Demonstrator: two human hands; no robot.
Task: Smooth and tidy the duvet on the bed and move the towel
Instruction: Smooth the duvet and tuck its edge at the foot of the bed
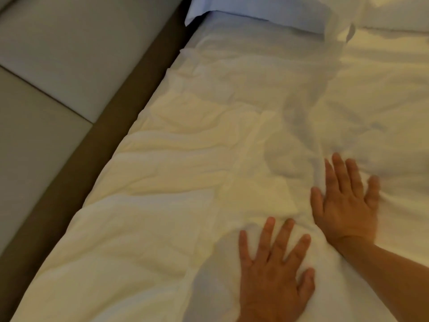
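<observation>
Both hands lie flat on the duvet (209,159), fingers straight and spread, gripping nothing. The left hand (274,273) presses at about 6 o'clock in the view; the right hand (346,203) sits just beside it toward 4 o'clock, its forearm running off to the lower right corner. Between and ahead of them a ridge of bunched cloth runs up toward 12 o'clock.

The duvet covers the bed from the lower edge up to the pillows (255,12) at 12 o'clock, with its left edge lying along the brown bed frame (92,159) that runs from 7 to 11 o'clock. Beyond the frame, at 9 to 10 o'clock, are pale padded panels (58,54).

By my reading, smoothing is under way but far from done: creases and soft folds cover most of the duvet, thickest at the centre and toward 8 o'clock, and the edge near 11 o'clock looks rumpled. The stretch at 3 o'clock seems flatter. No towel shows anywhere in view, so I cannot tell where it is or whether it has been moved.
</observation>
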